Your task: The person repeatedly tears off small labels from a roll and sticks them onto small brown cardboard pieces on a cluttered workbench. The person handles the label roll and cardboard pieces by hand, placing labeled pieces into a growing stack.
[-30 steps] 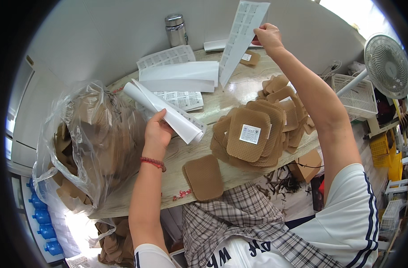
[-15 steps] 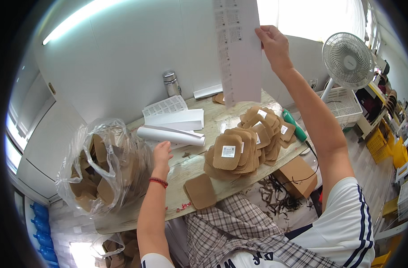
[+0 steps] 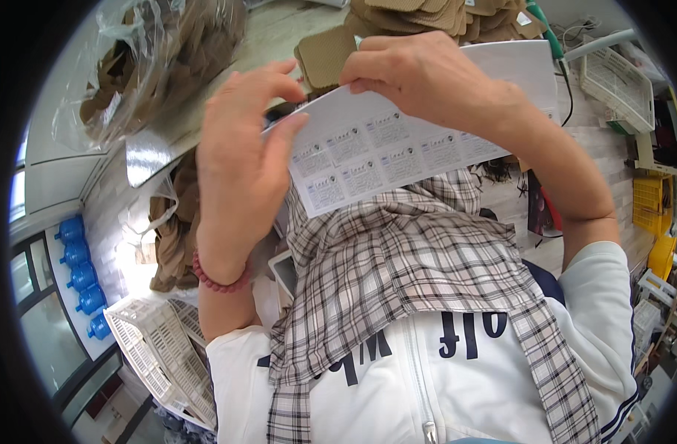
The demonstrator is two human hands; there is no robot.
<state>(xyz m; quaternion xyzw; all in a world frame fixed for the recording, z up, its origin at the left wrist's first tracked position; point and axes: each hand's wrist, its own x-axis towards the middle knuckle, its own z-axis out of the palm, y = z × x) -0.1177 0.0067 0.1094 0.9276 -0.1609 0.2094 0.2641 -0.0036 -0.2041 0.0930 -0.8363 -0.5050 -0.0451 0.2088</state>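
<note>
A long white sheet of printed labels (image 3: 420, 152) is held low over the checked apron. My right hand (image 3: 427, 74) pinches its upper edge, fingers bent over the paper. Beside the sheet's left end is my left hand (image 3: 238, 148), wearing a red bead bracelet; its thumb and fingers are spread, and I cannot tell whether the thumb touches the paper. Just beyond the sheet lies a single brown ribbed pad (image 3: 325, 58) with rounded corners, at the table's near edge. A pile of similar pads (image 3: 412, 16) shows at the top, some bearing small white labels.
On the table (image 3: 268, 33), a clear plastic bag (image 3: 168, 66) of brown pieces stands at left. A green corded tool (image 3: 543, 29) is at upper right. White crates (image 3: 157, 348) and blue water bottles (image 3: 84, 275) stand lower left; yellow crates (image 3: 653, 203) are at right.
My right hand has brought the label sheet down from high over the table to in front of my body. My left hand has moved back to the sheet's left end. The view has tilted downward.
</note>
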